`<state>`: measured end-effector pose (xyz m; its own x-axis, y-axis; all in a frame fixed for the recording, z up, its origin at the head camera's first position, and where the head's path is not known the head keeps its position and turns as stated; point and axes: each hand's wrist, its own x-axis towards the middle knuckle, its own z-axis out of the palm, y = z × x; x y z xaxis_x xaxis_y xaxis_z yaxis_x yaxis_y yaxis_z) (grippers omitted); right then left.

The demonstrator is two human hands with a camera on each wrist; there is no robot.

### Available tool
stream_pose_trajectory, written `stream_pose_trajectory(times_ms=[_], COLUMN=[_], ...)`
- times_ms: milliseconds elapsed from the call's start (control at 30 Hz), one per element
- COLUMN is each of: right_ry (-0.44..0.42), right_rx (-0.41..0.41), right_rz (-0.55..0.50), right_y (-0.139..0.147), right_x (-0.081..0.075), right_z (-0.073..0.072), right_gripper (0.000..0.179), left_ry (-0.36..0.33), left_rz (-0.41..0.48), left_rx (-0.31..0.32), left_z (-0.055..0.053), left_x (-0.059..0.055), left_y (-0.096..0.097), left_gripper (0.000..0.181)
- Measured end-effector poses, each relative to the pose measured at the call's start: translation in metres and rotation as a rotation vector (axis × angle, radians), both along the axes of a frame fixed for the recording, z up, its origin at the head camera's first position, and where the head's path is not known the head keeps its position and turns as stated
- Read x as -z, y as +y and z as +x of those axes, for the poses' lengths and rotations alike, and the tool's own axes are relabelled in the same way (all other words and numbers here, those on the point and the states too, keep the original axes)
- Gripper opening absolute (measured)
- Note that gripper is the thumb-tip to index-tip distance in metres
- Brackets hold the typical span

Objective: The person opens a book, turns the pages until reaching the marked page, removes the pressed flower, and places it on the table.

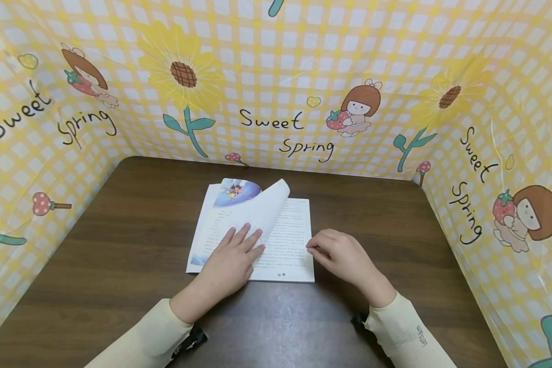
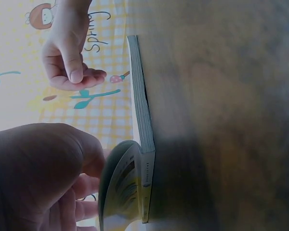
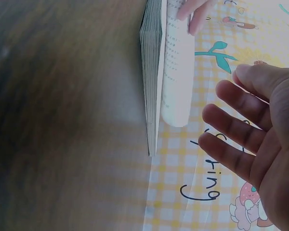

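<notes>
An open book (image 1: 287,240) with printed text lies on the table in the head view. One of its pages (image 1: 273,204) stands lifted and curves over toward the left. My left hand (image 1: 232,260) rests on that page with its fingers spread. By the book's right edge is my right hand (image 1: 340,255), its fingers loosely bent and nothing in them. The right wrist view shows this hand (image 3: 260,130) apart from the book's page block (image 3: 151,62). In the left wrist view the book's spine (image 2: 147,173) and a curved-up cover or page (image 2: 120,187) show beside the left hand (image 2: 43,173).
The brown wooden table (image 1: 119,245) surrounds the book. Yellow checked cloth (image 1: 276,76) with flowers and cartoon figures rises along the back and both sides. A purple picture (image 1: 236,191) is on the book's left page.
</notes>
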<state>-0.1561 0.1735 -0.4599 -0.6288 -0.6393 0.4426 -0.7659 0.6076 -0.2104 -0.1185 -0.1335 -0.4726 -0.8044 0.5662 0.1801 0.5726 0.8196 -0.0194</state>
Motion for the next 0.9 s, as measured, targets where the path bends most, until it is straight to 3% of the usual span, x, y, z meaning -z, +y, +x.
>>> stream_pose_trajectory(times_ms=[200,367,900], right_ry=[-0.064,-0.136,-0.250], right_rx=[-0.011,-0.033,-0.049], right_rz=[0.024,0.077,0.206], right_y=[-0.0011,-0.0029,-0.0077], right_x=[0.0011,0.0038,0.0083], right_z=[0.0010,0.0028,0.0058], right_gripper=[0.004,0.005,0.030], left_ry=[0.035,0.037,0.057], left_rz=[0.006,-0.001,0.014], left_rx=[-0.055,-0.098,-0.091], left_z=[0.0003,-0.0003,-0.0003], left_x=[-0.0004,-0.0005,0.0018], left_y=[0.0002,0.0002,-0.0006], left_gripper=[0.035,0.044,0.043])
